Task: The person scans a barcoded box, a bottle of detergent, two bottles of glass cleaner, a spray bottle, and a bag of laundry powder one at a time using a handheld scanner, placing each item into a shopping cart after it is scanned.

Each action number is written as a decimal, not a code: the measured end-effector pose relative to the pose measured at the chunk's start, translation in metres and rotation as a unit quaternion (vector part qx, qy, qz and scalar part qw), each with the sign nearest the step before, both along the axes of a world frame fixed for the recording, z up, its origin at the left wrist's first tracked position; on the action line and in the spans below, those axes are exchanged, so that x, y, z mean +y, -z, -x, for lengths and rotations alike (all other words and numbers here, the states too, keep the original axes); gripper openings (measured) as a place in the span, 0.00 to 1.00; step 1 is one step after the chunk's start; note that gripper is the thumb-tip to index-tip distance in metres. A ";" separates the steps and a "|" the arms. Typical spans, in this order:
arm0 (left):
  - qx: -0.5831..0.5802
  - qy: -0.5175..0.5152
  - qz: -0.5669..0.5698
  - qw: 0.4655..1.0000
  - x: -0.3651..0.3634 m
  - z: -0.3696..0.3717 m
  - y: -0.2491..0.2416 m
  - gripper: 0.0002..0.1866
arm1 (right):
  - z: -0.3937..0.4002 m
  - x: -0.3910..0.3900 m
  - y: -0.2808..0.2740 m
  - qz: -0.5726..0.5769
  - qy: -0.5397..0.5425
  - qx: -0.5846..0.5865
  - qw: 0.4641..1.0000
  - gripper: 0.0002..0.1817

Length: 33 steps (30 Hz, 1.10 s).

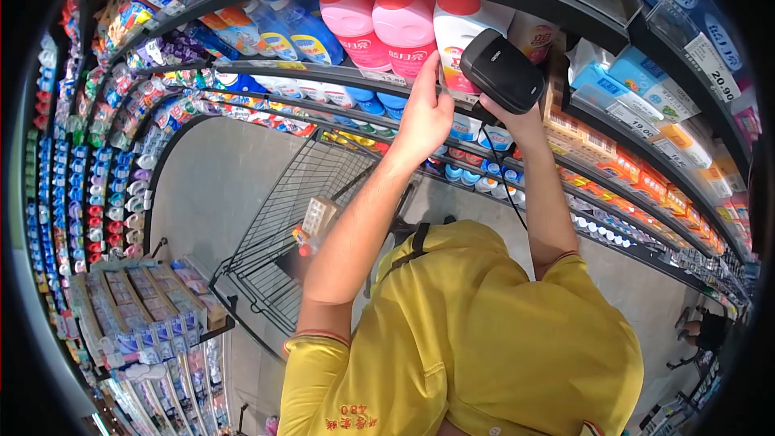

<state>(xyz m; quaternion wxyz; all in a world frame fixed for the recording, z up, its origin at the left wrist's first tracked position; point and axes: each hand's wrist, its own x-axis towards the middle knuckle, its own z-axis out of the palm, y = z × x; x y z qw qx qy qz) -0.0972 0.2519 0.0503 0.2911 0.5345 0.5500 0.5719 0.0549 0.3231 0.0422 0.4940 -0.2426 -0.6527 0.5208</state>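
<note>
Raised at the shelf, my left hand (pixel 428 117) has its fingers apart and stretched toward the bottles, with nothing seen in it. A black rounded device (pixel 502 73) with a cable hanging down is held in my right hand (pixel 514 117), whose fingers are mostly hidden behind it. Just behind the device stands a white bottle with a red cap (pixel 452 28), partly covered by it. Pink bottles (pixel 401 36) with red caps stand to its left, near my left fingertips.
A wire shopping cart (pixel 270 242) with a box (pixel 320 214) inside stands at the left. Shelves of blue bottles (pixel 315 36) and packets curve around. A display rack (pixel 149 307) is at lower left. Part of a person (pixel 710 329) shows at far right.
</note>
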 end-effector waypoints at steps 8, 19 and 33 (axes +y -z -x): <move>0.049 -0.059 0.055 0.996 -0.003 -0.012 -0.018 0.40 | -0.013 -0.004 -0.006 0.030 -0.001 -0.072 0.997 0.46; -0.115 0.056 -0.040 0.991 -0.013 -0.015 0.008 0.33 | -0.036 -0.017 0.036 0.062 -0.129 0.059 0.988 0.31; -0.256 0.000 -0.047 0.965 -0.103 -0.026 -0.012 0.34 | -0.065 -0.063 0.007 -0.137 -0.149 -0.134 0.970 0.22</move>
